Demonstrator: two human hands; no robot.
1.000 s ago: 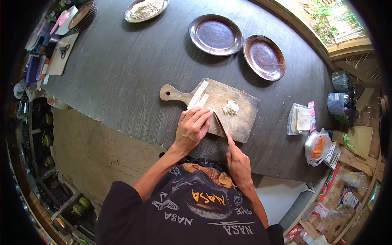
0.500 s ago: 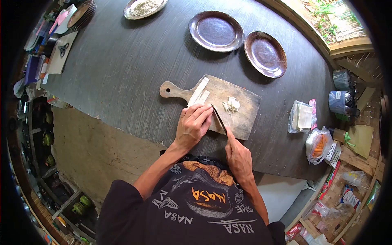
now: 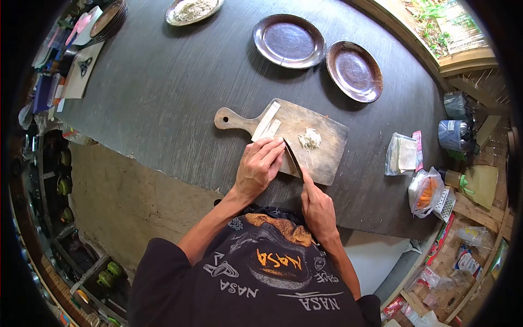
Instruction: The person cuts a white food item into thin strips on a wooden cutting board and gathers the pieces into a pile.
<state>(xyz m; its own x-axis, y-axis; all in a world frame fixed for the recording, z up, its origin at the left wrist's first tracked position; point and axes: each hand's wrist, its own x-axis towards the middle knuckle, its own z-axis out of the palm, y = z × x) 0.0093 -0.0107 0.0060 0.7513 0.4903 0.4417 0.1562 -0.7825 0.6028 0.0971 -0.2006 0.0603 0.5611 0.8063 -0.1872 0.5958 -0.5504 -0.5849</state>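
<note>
A wooden cutting board (image 3: 327, 171) lies near the table's front edge, its handle pointing left. My right hand (image 3: 318, 210) is wrapped round the handle of a knife (image 3: 293, 158), whose blade slants across the board beside my left fingertips. My left hand (image 3: 260, 168) presses closed fingers on pale, flat strips (image 3: 266, 128); their far ends stick out past the fingers toward the back of the board. Right of the blade sits a small heap of thin white shreds (image 3: 310, 139).
Two brown oval plates, one larger (image 3: 289, 41) and one smaller (image 3: 354, 71), stand behind the board. A dish of pale shreds (image 3: 193, 8) is at the far left. Toward the right edge lie a plastic packet (image 3: 401, 155) and a bag of carrots (image 3: 425, 193).
Almost nothing differs. Both hands, the knife and the strips hold nearly the same place, and the whole view has shifted very slightly.
</note>
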